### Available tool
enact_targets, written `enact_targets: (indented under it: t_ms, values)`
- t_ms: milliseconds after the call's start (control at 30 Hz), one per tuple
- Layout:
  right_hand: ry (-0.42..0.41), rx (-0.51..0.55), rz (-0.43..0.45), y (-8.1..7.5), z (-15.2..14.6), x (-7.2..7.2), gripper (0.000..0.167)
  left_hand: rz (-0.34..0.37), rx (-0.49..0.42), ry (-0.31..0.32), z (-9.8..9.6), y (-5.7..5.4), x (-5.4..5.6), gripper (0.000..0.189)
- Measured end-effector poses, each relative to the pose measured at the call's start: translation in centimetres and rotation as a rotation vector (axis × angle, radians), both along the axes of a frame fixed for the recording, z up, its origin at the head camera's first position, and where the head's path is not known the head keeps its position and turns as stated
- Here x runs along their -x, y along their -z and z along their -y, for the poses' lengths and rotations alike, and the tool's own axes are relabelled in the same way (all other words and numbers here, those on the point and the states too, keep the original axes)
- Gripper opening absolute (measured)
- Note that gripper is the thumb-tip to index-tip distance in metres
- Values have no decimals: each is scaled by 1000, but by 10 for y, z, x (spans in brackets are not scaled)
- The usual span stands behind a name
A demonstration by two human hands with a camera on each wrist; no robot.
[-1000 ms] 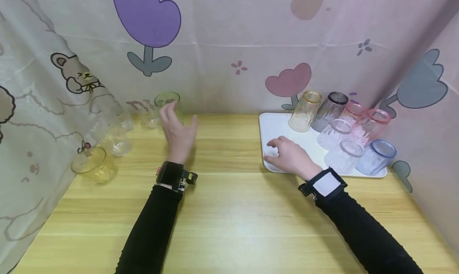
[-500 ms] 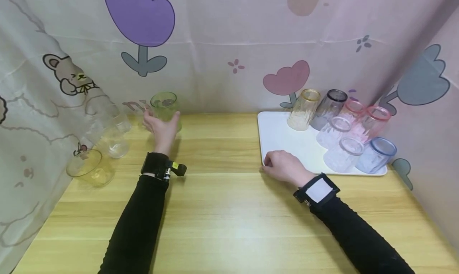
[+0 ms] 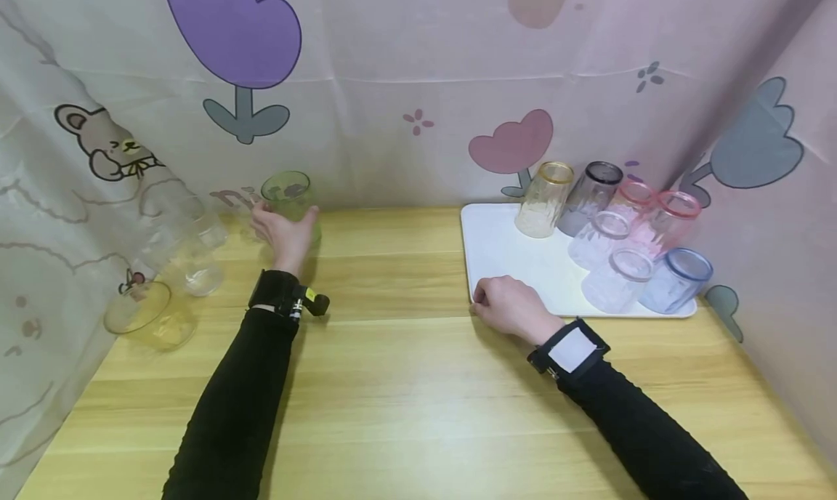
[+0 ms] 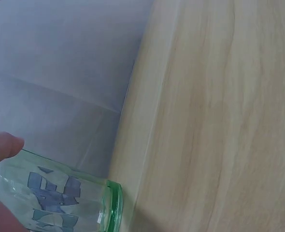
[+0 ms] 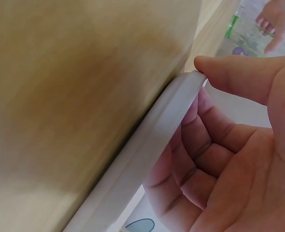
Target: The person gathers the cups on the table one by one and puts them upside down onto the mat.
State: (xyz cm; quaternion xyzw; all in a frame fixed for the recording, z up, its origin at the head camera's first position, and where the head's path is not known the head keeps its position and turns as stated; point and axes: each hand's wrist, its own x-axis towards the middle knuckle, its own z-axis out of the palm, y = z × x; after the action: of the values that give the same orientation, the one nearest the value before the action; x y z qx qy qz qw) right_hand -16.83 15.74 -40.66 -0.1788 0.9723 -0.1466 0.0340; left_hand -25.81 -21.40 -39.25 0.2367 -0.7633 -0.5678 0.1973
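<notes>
My left hand [image 3: 285, 238] holds a green glass [image 3: 293, 200] at the back left of the table, fingers on its left side and thumb on its right. In the left wrist view the green glass [image 4: 60, 198] shows dark print seen through its wall, and its thick rim or base is close to the wood. With my right hand [image 3: 513, 307] I grip the front left corner of a white tray [image 3: 484, 238]. Seen from the right wrist, the thumb [image 5: 239, 77] lies on the rim of the tray [image 5: 147, 135] and the other fingers curl inside it.
Several glasses stand on the tray's right side: an amber one [image 3: 546, 202], a grey one [image 3: 588, 202], pink, clear and blue ones [image 3: 676, 285]. A yellow glass [image 3: 160, 322] and clear glasses [image 3: 203, 275] stand at the table's left edge. A patterned curtain [image 3: 379, 158] closes the back.
My left hand has moved left and closed round the green glass. My right hand has come down to the tray corner, its fingers curling onto the rim. The head view has shifted slightly.
</notes>
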Motion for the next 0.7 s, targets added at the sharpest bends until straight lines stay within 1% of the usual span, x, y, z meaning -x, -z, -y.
enact_targets:
  t_ms: [200,367,467,600,700]
  values:
    - [0,0,-7,0,0,-1,12,8,18,3,1,-1,1,94]
    - [2,0,-5,-2,1,0,12,-1,8,-1,4,-2,-1,95]
    - [4,0,0,-1,2,0,12,-14,-12,4,5,-1,-4,96]
    - [9,0,5,0,1,0,13,-52,-54,20,3,0,-10,96]
    - [12,9,8,0,-1,-1,14,-76,-104,40,0,-1,-14,96]
